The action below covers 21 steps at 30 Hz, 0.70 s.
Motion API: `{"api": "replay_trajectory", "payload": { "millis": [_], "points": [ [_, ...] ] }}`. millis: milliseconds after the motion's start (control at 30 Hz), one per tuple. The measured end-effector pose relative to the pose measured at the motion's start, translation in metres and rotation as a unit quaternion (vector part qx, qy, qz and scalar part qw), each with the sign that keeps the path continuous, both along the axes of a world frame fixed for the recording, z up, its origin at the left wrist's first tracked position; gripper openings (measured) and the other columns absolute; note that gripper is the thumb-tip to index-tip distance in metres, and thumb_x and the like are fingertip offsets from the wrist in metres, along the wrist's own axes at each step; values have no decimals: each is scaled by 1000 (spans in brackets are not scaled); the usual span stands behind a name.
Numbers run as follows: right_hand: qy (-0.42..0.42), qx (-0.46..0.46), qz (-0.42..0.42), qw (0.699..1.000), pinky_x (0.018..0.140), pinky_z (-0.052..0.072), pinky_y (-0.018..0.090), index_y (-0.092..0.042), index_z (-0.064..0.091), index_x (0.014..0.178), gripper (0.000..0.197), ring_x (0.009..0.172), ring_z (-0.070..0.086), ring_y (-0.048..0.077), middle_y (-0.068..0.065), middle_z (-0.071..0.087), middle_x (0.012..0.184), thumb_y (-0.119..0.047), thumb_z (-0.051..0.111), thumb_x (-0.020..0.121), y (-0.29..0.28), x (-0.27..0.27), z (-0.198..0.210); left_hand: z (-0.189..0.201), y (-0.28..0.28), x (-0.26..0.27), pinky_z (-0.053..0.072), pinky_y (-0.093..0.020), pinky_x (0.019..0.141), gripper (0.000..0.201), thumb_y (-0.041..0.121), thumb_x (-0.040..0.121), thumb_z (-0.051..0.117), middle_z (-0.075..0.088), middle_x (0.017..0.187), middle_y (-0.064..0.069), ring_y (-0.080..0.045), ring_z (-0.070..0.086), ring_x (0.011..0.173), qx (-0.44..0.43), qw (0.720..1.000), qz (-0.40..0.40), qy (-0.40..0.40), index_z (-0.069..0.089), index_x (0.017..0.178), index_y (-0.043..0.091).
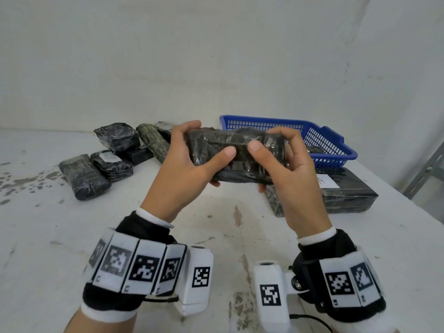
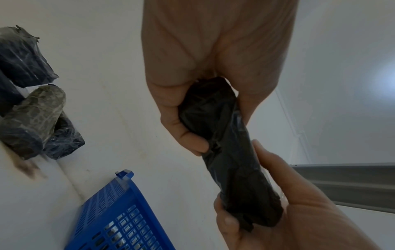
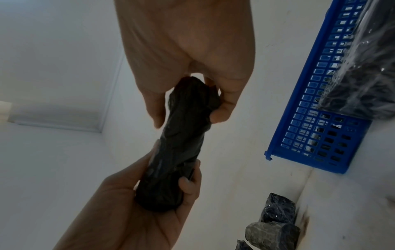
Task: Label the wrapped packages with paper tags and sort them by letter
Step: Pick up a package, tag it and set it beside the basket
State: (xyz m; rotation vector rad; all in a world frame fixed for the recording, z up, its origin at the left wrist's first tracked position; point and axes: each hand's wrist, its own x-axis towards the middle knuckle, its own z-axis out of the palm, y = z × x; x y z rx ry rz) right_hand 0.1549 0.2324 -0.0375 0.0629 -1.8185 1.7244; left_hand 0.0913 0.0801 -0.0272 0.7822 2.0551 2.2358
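At the centre of the head view, a dark wrapped package [image 1: 236, 156] was held up above the white table [image 1: 240, 236] by both hands. The left hand [image 1: 185, 164] gripped its left end, fingers curled round the back and thumb pressed flat on the front face. The right hand [image 1: 292, 169] gripped the right end in the same way, its thumb lying on the front so that the two thumb tips sat just beside each other near the middle. No paper tag could be made out on the face that showed.

In the left wrist view the package [image 2: 226, 148] ran from the left hand [image 2: 213, 59] at the top down to the right hand [image 2: 288, 219] at the lower right.

At the middle left of the head view, a loose pile of wrapped packages [image 1: 113, 157] lay on the table, one of them bearing a small pale tag [image 1: 108, 156]. At the right, a blue slotted basket [image 1: 331, 143] stood against the wall with something dark inside. Just in front of it lay a long black package [image 1: 348, 193] carrying a white paper tag [image 1: 326, 181]; the letter on it was too faint to read.
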Motion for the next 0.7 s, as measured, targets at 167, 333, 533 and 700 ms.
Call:
{"api": "replay_trajectory", "payload": {
  "millis": [167, 333, 533, 700],
  "points": [
    [20, 29, 16, 999, 69, 56, 19, -30, 50, 124, 54, 98, 70, 7, 3, 66, 120, -10, 77, 82, -1, -2, -2, 1, -2, -3, 57, -21, 72, 66, 44, 71, 74, 68, 111, 2, -8, 69, 93, -31, 999, 39, -3, 50, 125, 16],
    [28, 68, -20, 997, 94, 55, 23, -27, 37, 148, 74, 119, 62, 3, -4, 60, 135, -19, 75, 85, 2, -4, -4, 5, -5, 4, 55, -30, 53, 48, 51, 87, 57, 70, 105, 2, -19, 74, 75, -77, 996, -17, -40, 42, 127, 30],
    [-22, 27, -16, 999, 57, 51, 20, -33, 56, 133, 44, 86, 70, 5, -1, 69, 114, -41, 61, 90, 1, -3, 0, 4, -9, -3, 59, -35, 66, 38, 20, 91, 64, 63, 118, 1, -17, 70, 95, 19, 999, 12, -39, 45, 123, 30],
    [-11, -4, -13, 1000, 61, 54, 27, -24, 61, 124, 26, 85, 70, 8, -2, 72, 106, -25, 57, 99, 6, -6, -1, 5, -8, -5, 61, -38, 71, 27, 32, 95, 56, 71, 110, 0, -15, 70, 93, 20, 996, 1, -85, 59, 120, 22]
  ]
}}
